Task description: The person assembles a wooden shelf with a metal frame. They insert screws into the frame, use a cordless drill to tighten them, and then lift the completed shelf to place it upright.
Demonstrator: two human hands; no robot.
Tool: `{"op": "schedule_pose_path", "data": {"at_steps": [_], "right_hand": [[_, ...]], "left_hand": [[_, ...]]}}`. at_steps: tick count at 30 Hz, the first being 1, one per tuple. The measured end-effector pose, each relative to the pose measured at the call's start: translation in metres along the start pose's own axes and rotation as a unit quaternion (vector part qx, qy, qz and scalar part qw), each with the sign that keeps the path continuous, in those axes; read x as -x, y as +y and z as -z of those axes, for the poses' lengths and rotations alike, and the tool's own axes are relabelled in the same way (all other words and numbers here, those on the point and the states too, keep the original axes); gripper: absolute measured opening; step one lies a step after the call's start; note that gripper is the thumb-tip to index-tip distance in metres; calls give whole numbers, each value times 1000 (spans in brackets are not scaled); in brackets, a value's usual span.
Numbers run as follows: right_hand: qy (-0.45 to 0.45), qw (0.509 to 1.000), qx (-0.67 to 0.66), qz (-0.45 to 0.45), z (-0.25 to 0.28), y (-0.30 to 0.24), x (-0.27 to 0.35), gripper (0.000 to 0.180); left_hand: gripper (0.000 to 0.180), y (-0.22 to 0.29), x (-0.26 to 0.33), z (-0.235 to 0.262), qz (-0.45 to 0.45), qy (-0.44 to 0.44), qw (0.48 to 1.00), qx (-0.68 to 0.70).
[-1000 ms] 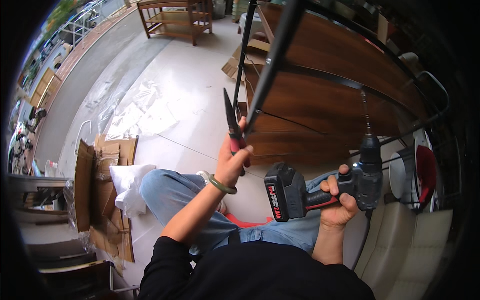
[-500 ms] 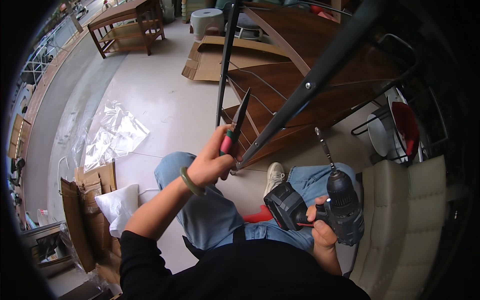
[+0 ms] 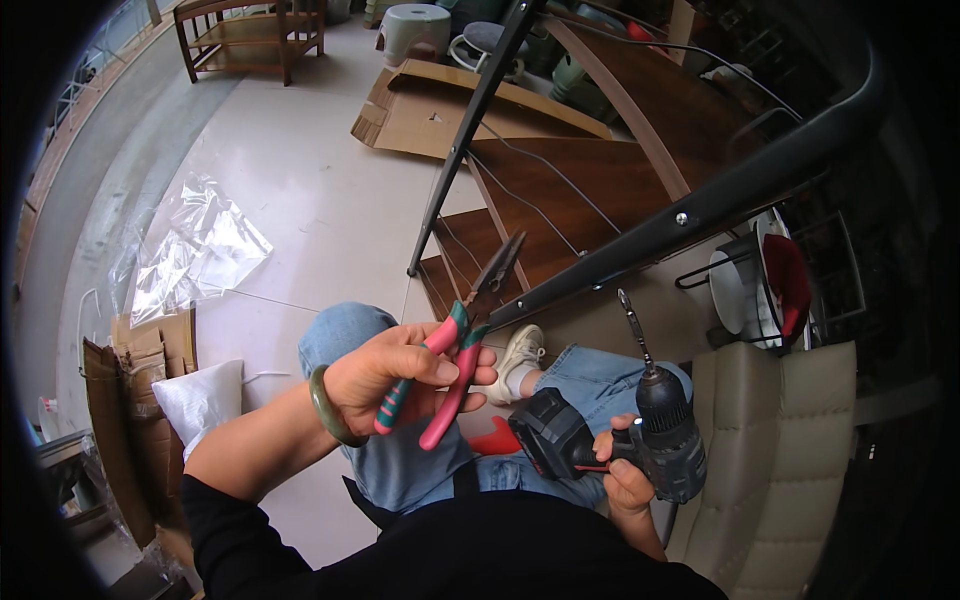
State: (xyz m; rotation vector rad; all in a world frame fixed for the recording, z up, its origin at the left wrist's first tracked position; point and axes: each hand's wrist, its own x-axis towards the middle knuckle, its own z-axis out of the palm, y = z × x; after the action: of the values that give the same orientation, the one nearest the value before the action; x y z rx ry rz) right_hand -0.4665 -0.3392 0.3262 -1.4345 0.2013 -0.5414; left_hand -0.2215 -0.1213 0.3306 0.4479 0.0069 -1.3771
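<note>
My left hand (image 3: 405, 375), with a green bangle (image 3: 334, 408) at the wrist, holds needle-nose pliers (image 3: 456, 385) by their pink and green handles. The pliers' jaws point up and away, beside the lower end of a black metal frame leg (image 3: 600, 262). My right hand (image 3: 622, 468) grips a black cordless drill (image 3: 668, 430) by its handle near my right thigh. A long bit (image 3: 634, 326) sticks up from its chuck. The metal frame carries dark brown wooden shelves (image 3: 550, 185) and stands tilted in front of me.
Flattened cardboard (image 3: 420, 110) lies behind the frame, near a grey plastic stool (image 3: 413, 35). Clear plastic film (image 3: 205, 240) is on the floor at left, with a white packet (image 3: 203, 398) nearer. A beige padded seat (image 3: 770, 450) is at my right; a wooden shelf table (image 3: 245, 45) stands far left.
The pliers have turned in my left hand, and their handles now show spread apart. That hand came nearer to me. The shelf frame looks shifted and lower; the drill stays in my right hand.
</note>
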Motion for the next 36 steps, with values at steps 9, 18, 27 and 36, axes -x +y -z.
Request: {"op": "schedule_pose_path", "data": {"at_steps": [9,18,27,36], "right_hand": [[44,999,-16,-16,-2,0,6,63],[44,998,-30,-27,-5,-4,4,60],[46,998,-22,-39,-9,-7,3,58],[35,998,38,-21,-6,-3,3,56]], "left_hand": [[37,11,0,3,-19,0,990,-138],[36,60,-1,-24,-16,-35,832,-554],[32,75,-4,-34,-87,-67,720,-685],[31,84,-6,-48,-12,-13,706,-708]]}}
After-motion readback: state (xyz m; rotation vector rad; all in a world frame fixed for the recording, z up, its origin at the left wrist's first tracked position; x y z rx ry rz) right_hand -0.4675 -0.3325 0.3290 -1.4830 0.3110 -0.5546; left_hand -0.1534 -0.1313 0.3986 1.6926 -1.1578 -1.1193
